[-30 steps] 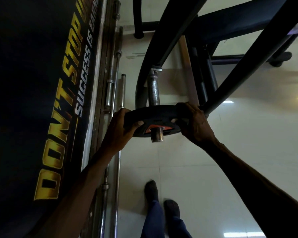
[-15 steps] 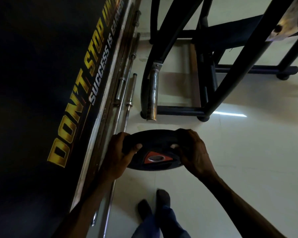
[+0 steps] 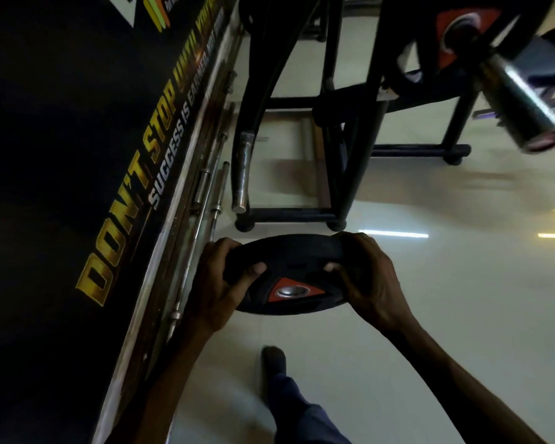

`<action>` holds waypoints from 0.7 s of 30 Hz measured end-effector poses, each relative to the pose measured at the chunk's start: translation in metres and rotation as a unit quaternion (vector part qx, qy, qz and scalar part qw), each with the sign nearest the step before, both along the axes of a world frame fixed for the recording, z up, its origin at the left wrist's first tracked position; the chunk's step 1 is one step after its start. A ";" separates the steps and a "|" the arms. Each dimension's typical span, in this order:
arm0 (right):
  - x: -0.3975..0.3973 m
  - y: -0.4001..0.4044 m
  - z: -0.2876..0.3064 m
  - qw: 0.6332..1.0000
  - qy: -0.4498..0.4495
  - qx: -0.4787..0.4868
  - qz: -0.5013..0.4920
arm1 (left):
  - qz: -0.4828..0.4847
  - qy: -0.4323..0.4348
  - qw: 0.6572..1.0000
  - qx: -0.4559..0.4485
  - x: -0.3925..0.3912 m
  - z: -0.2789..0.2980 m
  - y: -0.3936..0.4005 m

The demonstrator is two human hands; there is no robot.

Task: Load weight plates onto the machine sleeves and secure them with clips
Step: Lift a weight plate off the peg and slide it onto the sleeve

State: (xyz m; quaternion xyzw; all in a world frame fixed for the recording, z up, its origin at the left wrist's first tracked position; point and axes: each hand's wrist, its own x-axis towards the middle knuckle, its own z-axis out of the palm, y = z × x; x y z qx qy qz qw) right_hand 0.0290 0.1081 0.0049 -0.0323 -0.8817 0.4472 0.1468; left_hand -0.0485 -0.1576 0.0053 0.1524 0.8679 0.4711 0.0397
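A black weight plate (image 3: 290, 261) with a red triangle around its steel centre hole lies flat between both my hands, above the floor. My left hand (image 3: 220, 283) grips its left rim, thumb on top. My right hand (image 3: 366, 280) grips the right rim the same way. Beyond the plate a bare steel sleeve (image 3: 243, 174) hangs down from the black machine frame (image 3: 350, 149). At the upper right a second sleeve (image 3: 519, 104) sticks out towards me, with a black and red plate (image 3: 462, 27) loaded on it. No clip is in view.
A dark wall banner with gold lettering (image 3: 125, 219) runs along the left. Steel bars (image 3: 205, 193) lie on the floor at its foot. My feet (image 3: 274, 360) stand on the pale tiled floor (image 3: 446, 315), which stretches away to the right.
The plate came off the lower sleeve and moved back towards me in both hands. My view lifted, bringing the upper right sleeve and its loaded plate into sight.
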 end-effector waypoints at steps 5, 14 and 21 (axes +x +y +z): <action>0.054 0.045 0.064 0.997 0.060 0.001 -0.050 | -0.019 0.041 0.996 0.078 0.036 0.056 0.059; 0.097 0.157 0.158 0.982 0.162 0.006 -0.095 | -0.050 0.105 0.984 0.131 0.050 0.137 0.186; 0.063 0.259 0.191 0.972 0.200 0.031 -0.116 | -0.049 0.126 0.979 0.152 0.017 0.174 0.291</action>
